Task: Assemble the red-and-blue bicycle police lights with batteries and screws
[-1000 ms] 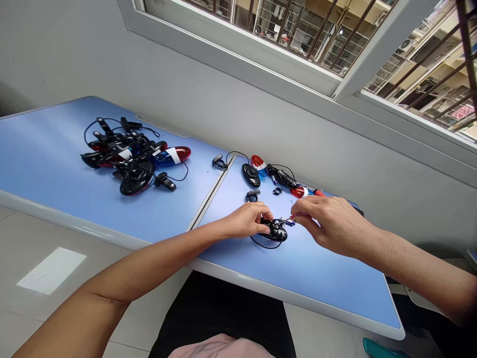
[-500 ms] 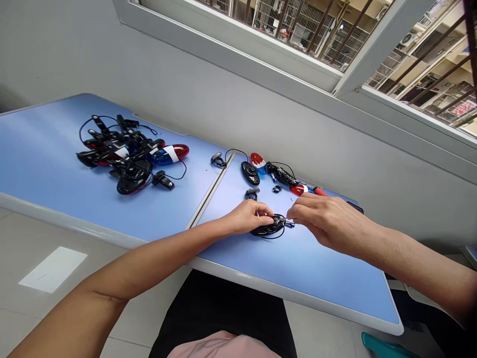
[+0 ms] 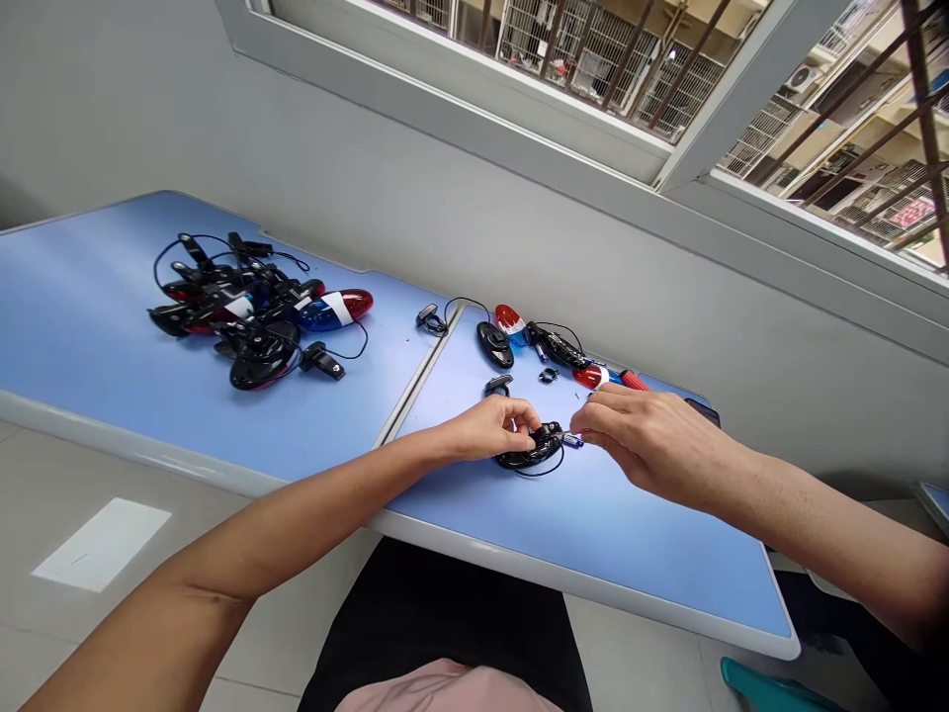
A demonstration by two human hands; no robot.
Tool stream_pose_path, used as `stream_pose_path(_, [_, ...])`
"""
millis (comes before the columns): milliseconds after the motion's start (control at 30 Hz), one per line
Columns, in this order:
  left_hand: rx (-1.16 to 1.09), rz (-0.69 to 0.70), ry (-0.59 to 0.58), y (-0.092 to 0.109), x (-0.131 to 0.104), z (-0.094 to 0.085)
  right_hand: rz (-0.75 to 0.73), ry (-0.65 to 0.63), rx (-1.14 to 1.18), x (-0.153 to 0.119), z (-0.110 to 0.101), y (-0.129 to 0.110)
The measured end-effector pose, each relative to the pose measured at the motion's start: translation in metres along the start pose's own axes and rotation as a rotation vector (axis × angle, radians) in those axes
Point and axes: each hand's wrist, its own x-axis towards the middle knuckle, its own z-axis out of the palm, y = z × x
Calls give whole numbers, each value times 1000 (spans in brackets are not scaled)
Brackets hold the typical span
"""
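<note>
A black oval device (image 3: pixel 523 457) with a thin looped cable lies on the blue table near its front edge. The fingers of my left hand (image 3: pixel 504 427) are pinched on the device's upper part. Just right of it, my right hand (image 3: pixel 630 425) is closed, thumb against fingers, round something thin that points at the device; what it is I cannot make out. A small blue and silver battery-like piece (image 3: pixel 573 441) lies between the device and my right hand.
A pile of black devices (image 3: pixel 259 346) with red and blue lenses lies on the left table. Behind my hands are a black oval part (image 3: pixel 495 344), a red and blue lens (image 3: pixel 511 324), a small black ring (image 3: pixel 549 376) and a red handle (image 3: pixel 634 381). A wall and window stand behind.
The fingers of my left hand have shifted slightly left on the device, showing more of its upper part. My right hand keeps nearly the same place.
</note>
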Motion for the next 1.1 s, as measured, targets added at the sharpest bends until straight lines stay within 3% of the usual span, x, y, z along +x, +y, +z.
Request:
stream_pose_path(267, [270,104,189,0,-4,8,168,-22,-42,3,3,-10])
stream_pose_path(567, [322,153,226,-2,-3,9,366,-2,146,1,5,-10])
stream_pose_path(767, [347,123,169,3,-8,12,334,104,214,-6,9,-10])
stream_pose_path(900, [419,110,223,2,-8,14,309,125,235,-10,11,-10])
stream_pose_path(1100, [369,110,209,0,-7,12,224,164,246,-18,16,-2])
